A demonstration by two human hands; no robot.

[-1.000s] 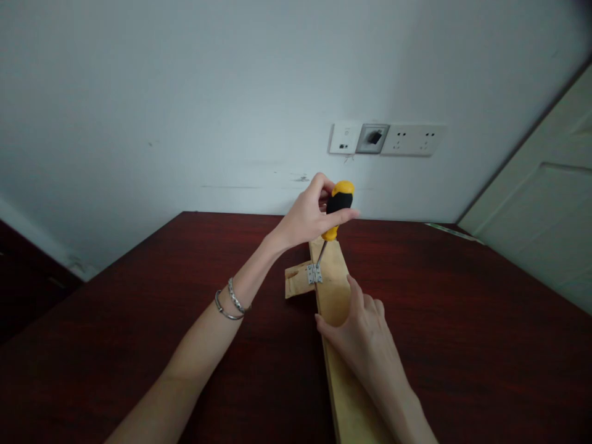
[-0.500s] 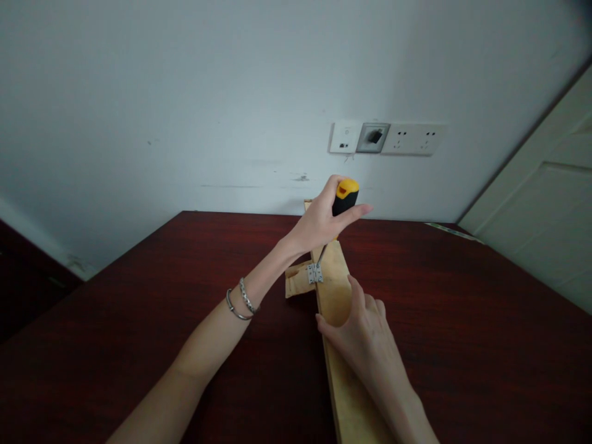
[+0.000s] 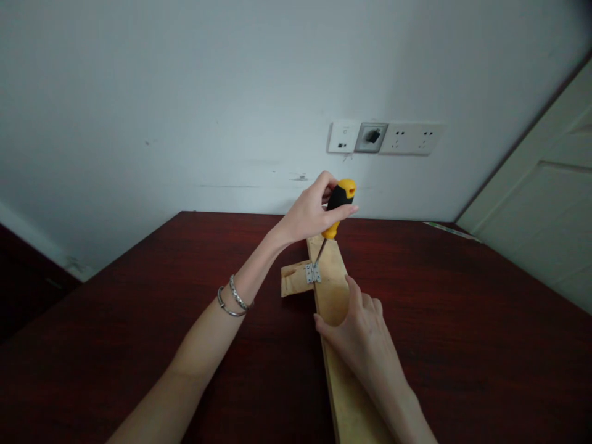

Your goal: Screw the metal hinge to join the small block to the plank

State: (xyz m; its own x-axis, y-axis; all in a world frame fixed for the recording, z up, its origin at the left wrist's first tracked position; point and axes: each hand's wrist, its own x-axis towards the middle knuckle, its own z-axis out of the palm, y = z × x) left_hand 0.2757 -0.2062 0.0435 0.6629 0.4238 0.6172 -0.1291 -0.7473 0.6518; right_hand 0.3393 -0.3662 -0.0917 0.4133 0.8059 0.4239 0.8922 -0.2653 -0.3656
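Observation:
My left hand (image 3: 311, 208) is closed around the black and yellow handle of a screwdriver (image 3: 341, 192). The tool leans, its thin shaft running down to a silver hinge (image 3: 313, 273). That hinge spans a long pale wooden board (image 3: 331, 296) and a short piece of wood (image 3: 296, 279) sticking out on its left. My right hand (image 3: 363, 327) grips the long board across its width, nearer to me than the hinge, thumb at the left edge and fingers at the right edge. Whether the tip sits in a screw is too small to tell.
The board lies on a dark red wooden table (image 3: 222, 259) against a white wall (image 3: 185, 92). Wall sockets (image 3: 411, 138) and a switch plate (image 3: 343, 137) are above the table's back edge. A pale panelled door (image 3: 550, 203) stands at the right.
My left hand has shifted slightly left and its fingers have loosened and turned around the screwdriver handle, showing more of it. My right hand keeps its hold on the board.

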